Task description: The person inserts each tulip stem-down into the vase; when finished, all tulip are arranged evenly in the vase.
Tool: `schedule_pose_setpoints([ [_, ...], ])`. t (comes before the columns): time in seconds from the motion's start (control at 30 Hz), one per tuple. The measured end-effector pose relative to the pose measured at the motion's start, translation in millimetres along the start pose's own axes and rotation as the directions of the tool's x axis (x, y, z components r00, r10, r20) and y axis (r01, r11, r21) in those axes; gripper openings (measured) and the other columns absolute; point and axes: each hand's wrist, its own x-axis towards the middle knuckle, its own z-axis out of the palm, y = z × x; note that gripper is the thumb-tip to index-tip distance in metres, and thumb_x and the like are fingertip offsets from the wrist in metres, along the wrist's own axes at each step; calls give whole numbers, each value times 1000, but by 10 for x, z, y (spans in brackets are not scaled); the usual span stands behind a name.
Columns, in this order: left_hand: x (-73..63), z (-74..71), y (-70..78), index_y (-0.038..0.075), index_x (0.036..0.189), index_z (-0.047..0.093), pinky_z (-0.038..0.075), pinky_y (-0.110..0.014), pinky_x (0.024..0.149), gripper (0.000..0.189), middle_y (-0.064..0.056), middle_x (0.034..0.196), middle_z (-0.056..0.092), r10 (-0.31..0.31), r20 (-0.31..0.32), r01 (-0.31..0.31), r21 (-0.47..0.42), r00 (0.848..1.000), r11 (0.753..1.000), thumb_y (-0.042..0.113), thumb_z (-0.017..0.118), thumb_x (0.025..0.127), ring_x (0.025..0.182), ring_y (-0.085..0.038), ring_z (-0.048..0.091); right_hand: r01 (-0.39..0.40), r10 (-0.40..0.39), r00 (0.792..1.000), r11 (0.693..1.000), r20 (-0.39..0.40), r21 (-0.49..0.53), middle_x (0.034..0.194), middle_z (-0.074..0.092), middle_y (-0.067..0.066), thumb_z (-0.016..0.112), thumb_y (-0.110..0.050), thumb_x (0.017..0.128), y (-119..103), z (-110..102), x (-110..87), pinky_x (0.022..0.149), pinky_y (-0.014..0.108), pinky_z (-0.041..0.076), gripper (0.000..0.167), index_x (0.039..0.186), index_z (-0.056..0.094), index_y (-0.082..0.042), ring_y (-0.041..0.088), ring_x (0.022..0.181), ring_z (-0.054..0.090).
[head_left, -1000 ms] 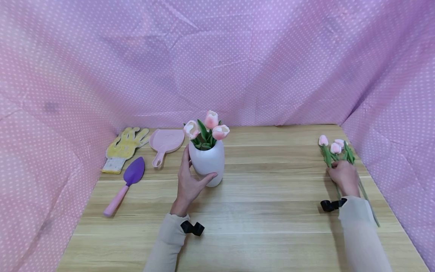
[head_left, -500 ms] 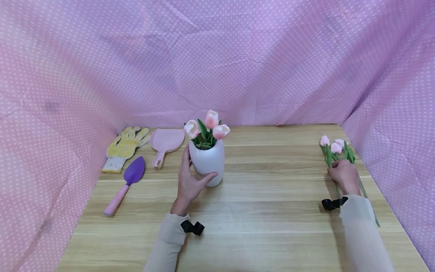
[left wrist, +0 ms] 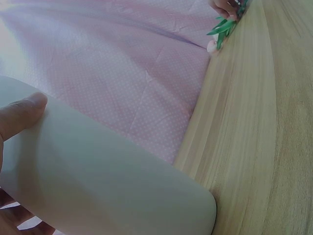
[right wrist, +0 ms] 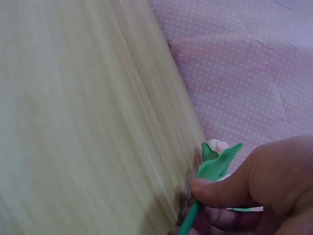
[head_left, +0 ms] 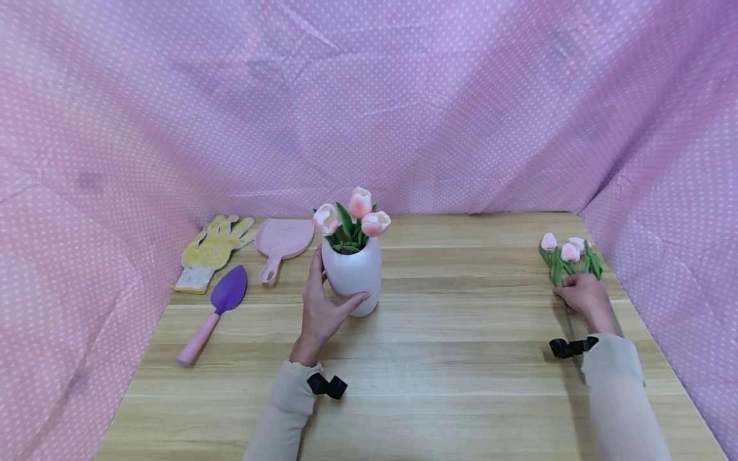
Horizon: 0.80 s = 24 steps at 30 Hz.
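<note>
My left hand grips the side of a white vase, its thumb across the front. The vase stands on the table, and pink tulips with green leaves rise from its mouth. In the left wrist view the thumb lies along the vase wall. At the right side, my right hand pinches the stem of the leftmost loose tulip between thumb and fingers. Its green leaf shows above the thumb in the right wrist view. Beside it lie other pink tulips, their stems partly hidden by the hand and sleeve.
Left on the wooden table lie a yellow and white glove, a pink dustpan and a purple trowel with a pink handle. A pink dotted cloth hangs around the back and sides.
The leftmost loose tulip has shifted slightly, its stem now angled apart from the others. My right wrist has moved a little to the right. The left hand and vase have stayed put.
</note>
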Motion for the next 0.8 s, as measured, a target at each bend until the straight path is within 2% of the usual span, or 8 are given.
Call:
schedule_pose_setpoints([
  [0.13, 2, 5, 4, 10, 159, 23, 47, -60, 107, 115, -16, 157, 41, -8, 3, 8, 1, 1000, 1000, 12, 93, 67, 137, -36, 49, -40, 34, 998, 991, 48, 128, 66, 55, -9, 62, -12, 93, -14, -10, -8, 51, 25, 52, 28, 105, 60, 13, 5, 53, 54],
  [0.3, 6, 1, 11, 10, 159, 23, 47, -61, 106, 115, -16, 156, 42, -10, 2, 10, 2, 1000, 1000, 11, 93, 67, 137, -35, 49, -71, 35, 991, 954, 126, 293, 72, 55, -16, 60, -13, 96, -33, -51, -13, 58, 25, 58, 34, 114, 55, 16, 1, 62, 58],
  [0.43, 5, 3, 11, 10, 159, 23, 48, -60, 106, 115, -16, 156, 42, -11, 3, 11, 5, 1000, 1000, 11, 93, 67, 136, -36, 49, -82, 9, 983, 912, 181, 401, 73, 58, -19, 58, -14, 99, -42, -87, -9, 63, 25, 59, 22, 108, 60, 7, 0, 68, 62],
  [0.53, 2, 3, 19, 9, 159, 23, 48, -59, 106, 115, -17, 156, 42, -16, 3, 16, 12, 1000, 1000, 11, 93, 67, 136, -36, 50, -89, -13, 979, 874, 205, 478, 74, 60, -19, 56, -12, 100, -44, -98, -6, 63, 24, 59, 8, 98, 63, -9, 1, 68, 63],
  [0.67, 1, 2, 33, 8, 158, 23, 48, -58, 107, 114, -17, 156, 42, -18, 0, 18, 20, 1000, 1000, 13, 93, 68, 136, -37, 50, -77, -52, 977, 818, 206, 570, 75, 61, -19, 56, -10, 100, -50, -99, -18, 61, 22, 58, 21, 88, 62, -26, 0, 66, 63],
  [0.8, 3, 1, 33, 7, 158, 23, 48, -58, 107, 114, -17, 156, 42, -16, -2, 16, 20, 1000, 1000, 13, 93, 68, 135, -37, 50, -75, -86, 976, 730, 200, 679, 77, 64, -18, 58, -7, 99, -71, -107, -53, 59, 21, 58, 25, 85, 63, -27, 1, 65, 64],
])
